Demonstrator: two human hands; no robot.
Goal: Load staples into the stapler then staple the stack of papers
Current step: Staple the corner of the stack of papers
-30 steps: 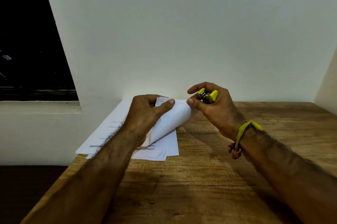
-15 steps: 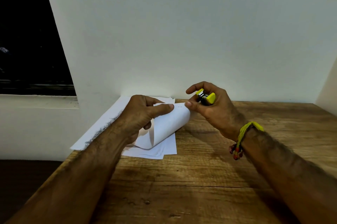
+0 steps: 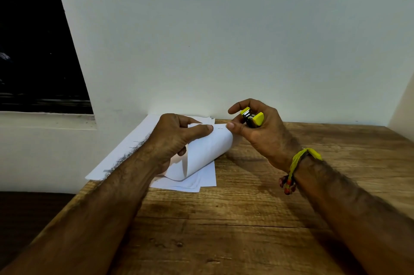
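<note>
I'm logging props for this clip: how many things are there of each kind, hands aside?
Small yellow and metal stapler held in the right hand: 1
Stack of white paper sheets, top ones curled by the left hand: 1
Yellow thread wristband with red beads: 1
Brown wooden table: 1
Total: 4

My left hand (image 3: pixel 177 138) curls papers (image 3: pixel 208 151) on the table (image 3: pixel 246 218); just right of them, my right hand (image 3: pixel 259 133) holds the stapler (image 3: pixel 252 116).

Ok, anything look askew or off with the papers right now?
The paper stack is fanned unevenly, its left part overhanging the wooden table edge. The left hand curls the top sheets over; the right hand holds the yellow stapler.
</note>
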